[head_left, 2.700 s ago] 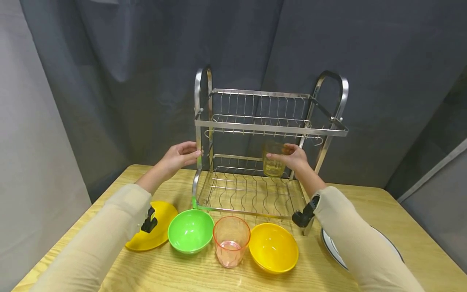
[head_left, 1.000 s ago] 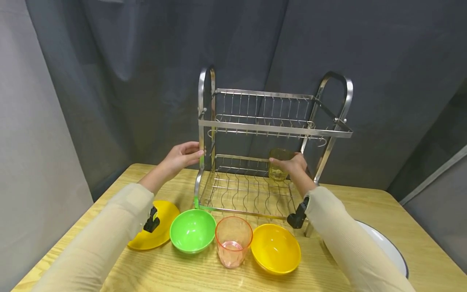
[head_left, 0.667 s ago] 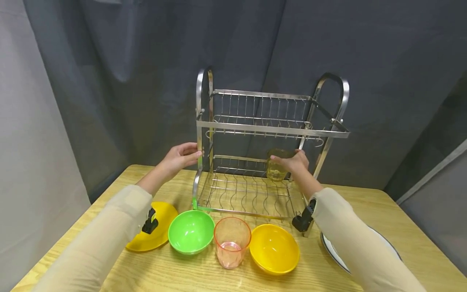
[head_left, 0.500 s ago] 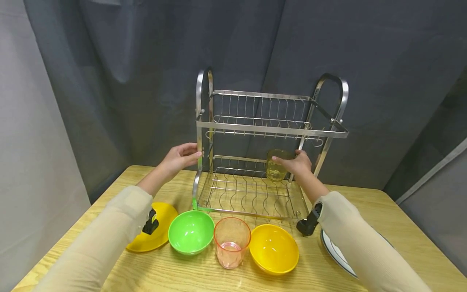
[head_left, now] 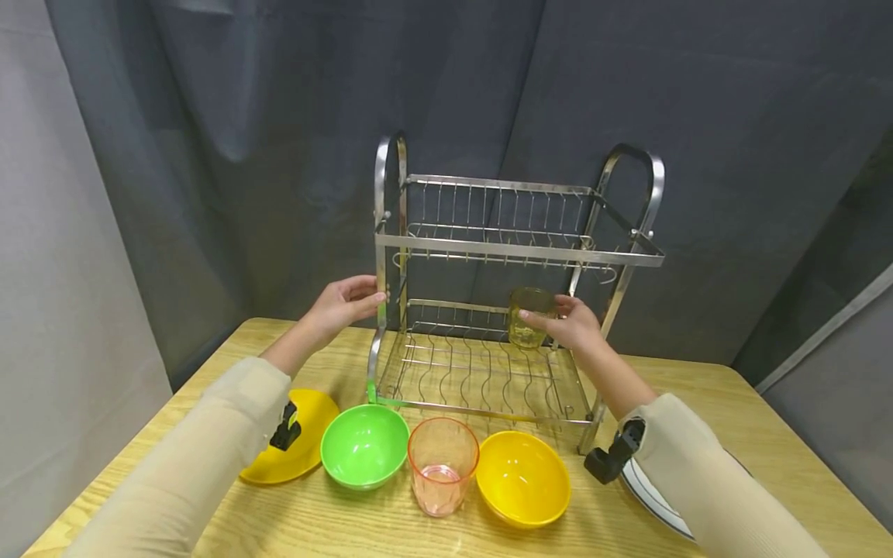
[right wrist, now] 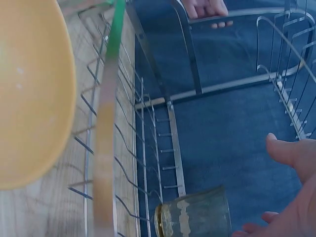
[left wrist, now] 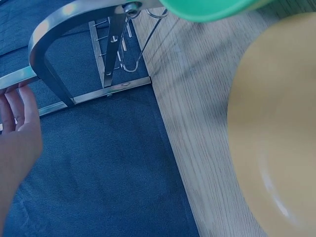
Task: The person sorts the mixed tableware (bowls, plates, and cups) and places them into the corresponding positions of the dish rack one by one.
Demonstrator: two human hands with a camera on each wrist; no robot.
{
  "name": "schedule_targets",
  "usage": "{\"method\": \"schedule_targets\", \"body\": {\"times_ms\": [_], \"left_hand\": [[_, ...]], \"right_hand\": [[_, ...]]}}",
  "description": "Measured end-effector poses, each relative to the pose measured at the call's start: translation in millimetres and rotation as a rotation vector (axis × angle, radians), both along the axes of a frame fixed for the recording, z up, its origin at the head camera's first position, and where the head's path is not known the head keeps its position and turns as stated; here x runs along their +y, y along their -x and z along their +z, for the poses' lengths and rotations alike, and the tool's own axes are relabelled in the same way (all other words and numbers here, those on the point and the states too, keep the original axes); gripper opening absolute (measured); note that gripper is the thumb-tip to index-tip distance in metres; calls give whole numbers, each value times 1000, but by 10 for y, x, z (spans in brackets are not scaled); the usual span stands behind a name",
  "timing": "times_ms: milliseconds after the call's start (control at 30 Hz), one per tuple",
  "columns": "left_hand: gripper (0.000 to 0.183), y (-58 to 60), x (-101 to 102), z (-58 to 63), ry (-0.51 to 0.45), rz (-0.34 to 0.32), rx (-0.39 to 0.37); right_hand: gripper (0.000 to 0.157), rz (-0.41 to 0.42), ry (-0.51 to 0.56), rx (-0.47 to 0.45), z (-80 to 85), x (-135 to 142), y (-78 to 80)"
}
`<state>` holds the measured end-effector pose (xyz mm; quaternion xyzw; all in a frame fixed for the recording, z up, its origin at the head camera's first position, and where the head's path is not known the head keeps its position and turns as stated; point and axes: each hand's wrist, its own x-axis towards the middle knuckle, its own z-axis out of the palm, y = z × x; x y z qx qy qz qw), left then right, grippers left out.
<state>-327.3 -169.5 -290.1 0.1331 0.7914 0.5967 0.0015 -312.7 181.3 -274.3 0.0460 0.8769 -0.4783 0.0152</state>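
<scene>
A two-tier metal dish rack (head_left: 488, 249) stands on the table. My left hand (head_left: 338, 310) holds its left front post, the thumb in front and fingers curled behind. Upright at the back right of the lower tier is a clear yellow drinking glass (head_left: 525, 332). My right hand (head_left: 575, 325) is just right of the glass, thumb and fingers spread. In the right wrist view a gap shows between the glass (right wrist: 197, 217) and the thumb (right wrist: 284, 149). The left wrist view shows my left fingers (left wrist: 22, 106) against the rack's post.
Along the rack's front stand a green bowl (head_left: 365, 446), a clear red-rimmed tumbler (head_left: 439, 492) and a yellow bowl (head_left: 523, 477). A yellow plate (head_left: 307, 434) lies left under my forearm. My right sleeve partly covers a white dark-rimmed plate (head_left: 649, 496). A dark curtain (head_left: 279, 155) hangs behind.
The yellow glass has come down onto the lower tier. My right hand has let go of it and drawn back to the right. My left hand stays on the post.
</scene>
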Motion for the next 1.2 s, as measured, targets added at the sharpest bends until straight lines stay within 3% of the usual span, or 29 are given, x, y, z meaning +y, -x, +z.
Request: {"method": "schedule_targets", "body": {"times_ms": [567, 1200], "left_hand": [[50, -5, -11, -7, -4, 1, -14], [50, -17, -1, 21, 23, 3, -19]], "right_hand": [[71, 275, -22, 35, -189, -105, -416], [65, 378, -6, 51, -332, -180, -649]]}}
